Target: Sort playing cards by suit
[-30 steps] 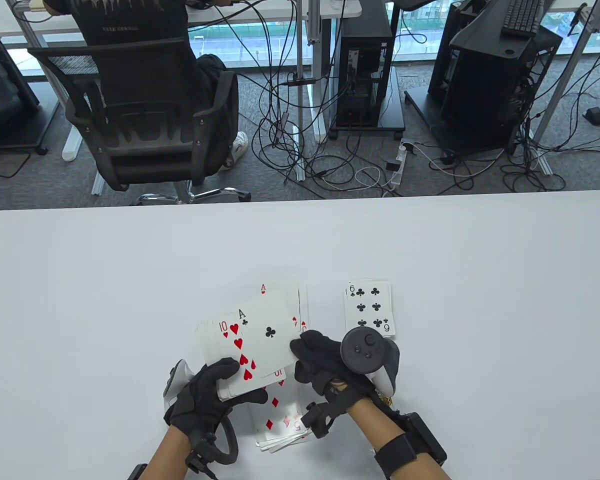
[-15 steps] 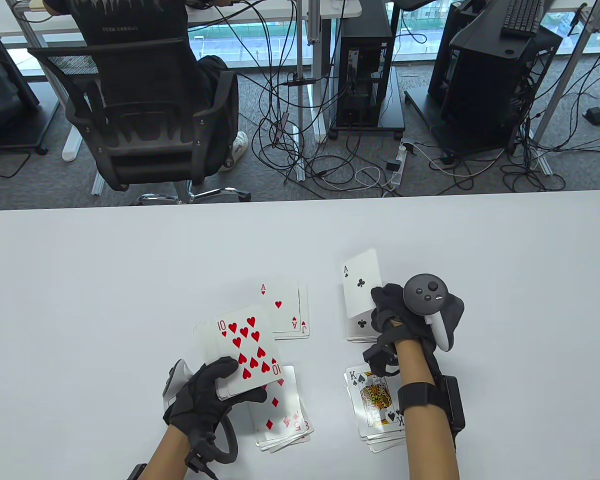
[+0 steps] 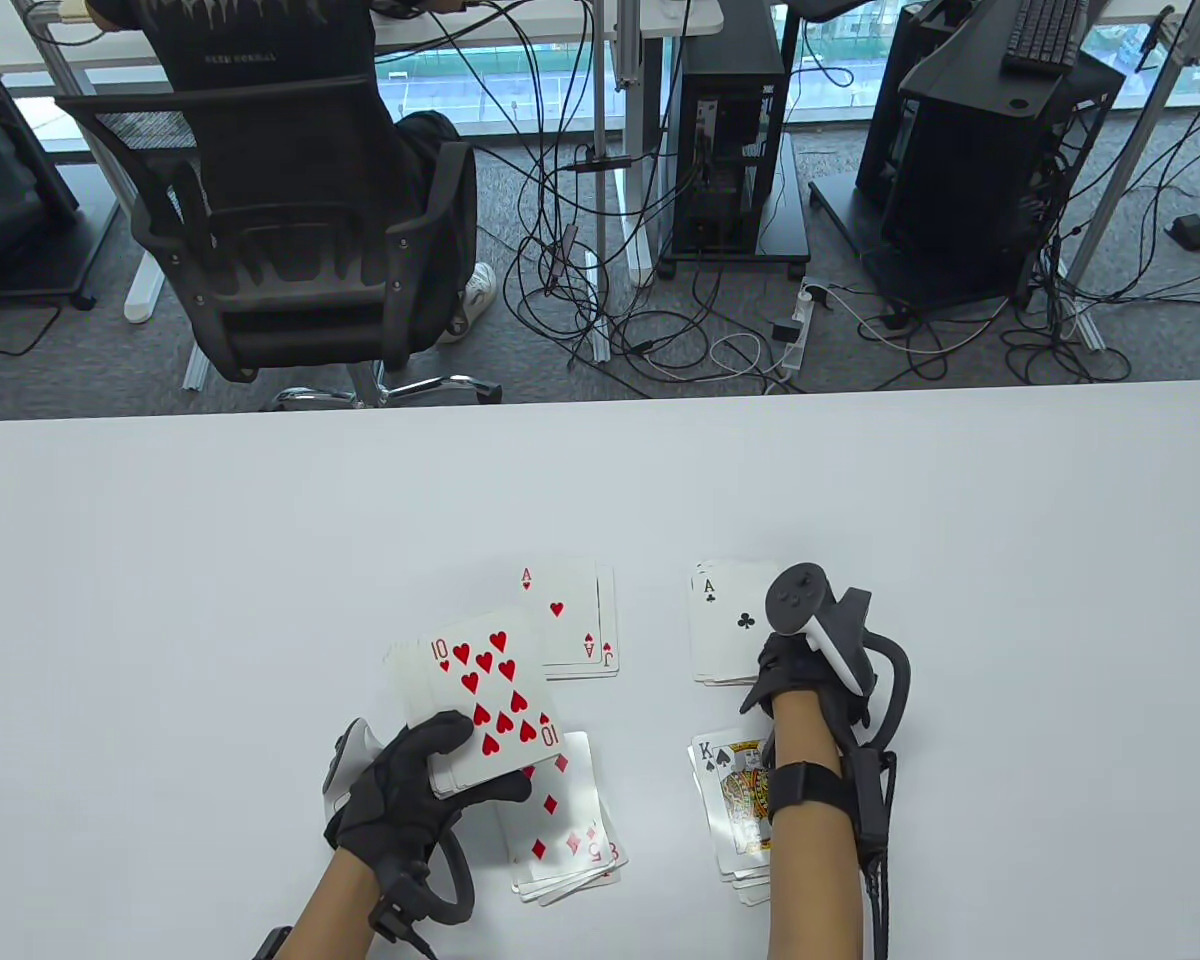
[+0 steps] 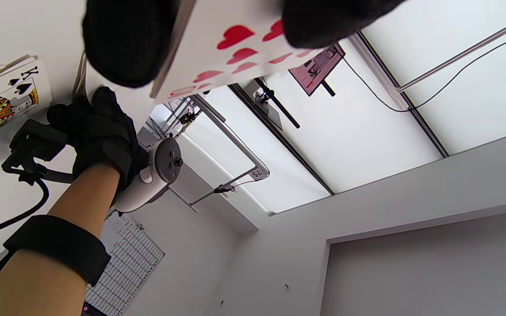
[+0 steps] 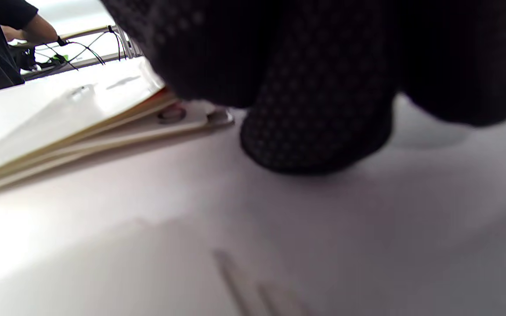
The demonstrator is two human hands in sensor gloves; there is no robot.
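Note:
My left hand (image 3: 480, 765) grips a stack of cards with the 10 of hearts (image 3: 485, 690) face up on top; the card also shows in the left wrist view (image 4: 240, 48). My right hand (image 3: 775, 665) rests at the near right edge of the clubs pile, where the ace of clubs (image 3: 735, 620) lies flat on top. In the right wrist view a fingertip (image 5: 319, 127) touches the table beside that pile (image 5: 81, 118) and holds no card. The hearts pile, ace of hearts (image 3: 563, 620) on top, lies to the left of the clubs pile.
A diamonds pile (image 3: 565, 830) lies just right of my left hand. A spades pile topped by the king of spades (image 3: 735, 800) lies partly under my right forearm. The white table (image 3: 260, 560) extends far on all sides. An office chair (image 3: 290, 230) stands beyond the far edge.
My right hand took the ace of clubs off the held stack, carried it right and laid it on the clubs pile over the 6 of clubs. The 10 of hearts is now uncovered.

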